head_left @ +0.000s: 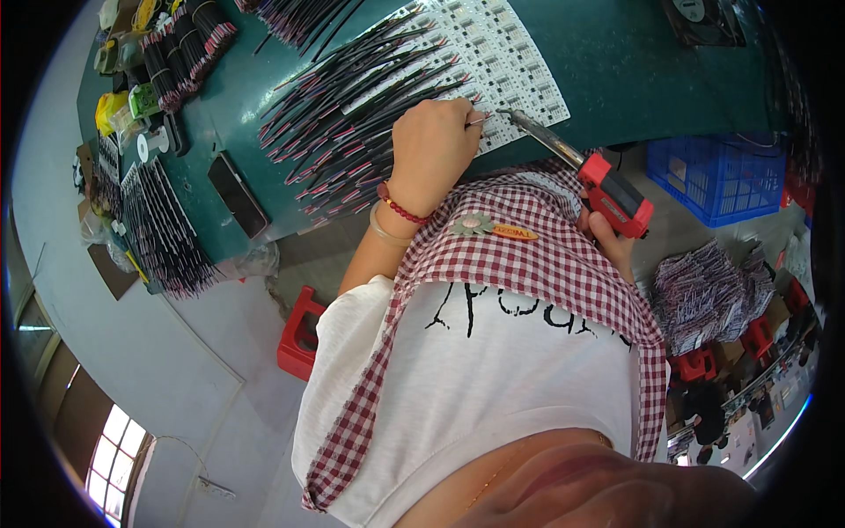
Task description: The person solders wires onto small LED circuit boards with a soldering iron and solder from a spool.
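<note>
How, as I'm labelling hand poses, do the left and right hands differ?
The left hand apparently pinches a thin wire over the white circuit-board sheet; the right hand grips the soldering iron by its handle. The left hand reaches over the table; the right hand is off its edge, partly hidden behind the iron. Neither wears a glove.

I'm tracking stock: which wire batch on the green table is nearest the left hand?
The fanned-out batch at the left hand, partly overlapping the white circuit-board sheet; the others lie farther away.
</note>
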The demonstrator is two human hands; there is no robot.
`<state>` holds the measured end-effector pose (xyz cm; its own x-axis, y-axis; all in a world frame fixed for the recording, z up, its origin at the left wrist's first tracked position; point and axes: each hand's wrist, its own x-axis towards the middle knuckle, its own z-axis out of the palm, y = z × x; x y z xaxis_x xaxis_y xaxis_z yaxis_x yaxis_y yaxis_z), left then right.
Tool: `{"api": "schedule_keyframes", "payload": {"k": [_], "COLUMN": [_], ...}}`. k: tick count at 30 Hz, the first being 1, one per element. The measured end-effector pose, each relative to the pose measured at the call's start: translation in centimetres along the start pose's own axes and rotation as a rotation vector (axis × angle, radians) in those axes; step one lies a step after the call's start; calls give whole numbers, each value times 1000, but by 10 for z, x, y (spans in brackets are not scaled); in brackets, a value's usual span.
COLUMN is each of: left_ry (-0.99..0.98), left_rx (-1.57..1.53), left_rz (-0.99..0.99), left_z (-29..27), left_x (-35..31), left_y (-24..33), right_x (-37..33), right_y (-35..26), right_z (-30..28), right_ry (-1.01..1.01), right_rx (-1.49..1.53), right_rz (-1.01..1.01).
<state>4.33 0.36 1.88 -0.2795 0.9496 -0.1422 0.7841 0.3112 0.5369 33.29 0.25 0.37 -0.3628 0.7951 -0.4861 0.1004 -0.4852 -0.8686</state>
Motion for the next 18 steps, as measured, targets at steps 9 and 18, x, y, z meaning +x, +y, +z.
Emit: {"api": "schedule_keyframes", "payload": {"k": [9,18], "left_ry": [-37,-46], "left_rx": [35,41], "left_rz": [13,33], "left_z": [-2,-3], "left_x": [2,4], "left_y": [1,1], "right_x": [-2,-5], "right_y": [17,-4], "right_z": [-13,1], "right_ry": [-15,-7], "right_rx": [-63,24], "right_rz": [57,50]}}
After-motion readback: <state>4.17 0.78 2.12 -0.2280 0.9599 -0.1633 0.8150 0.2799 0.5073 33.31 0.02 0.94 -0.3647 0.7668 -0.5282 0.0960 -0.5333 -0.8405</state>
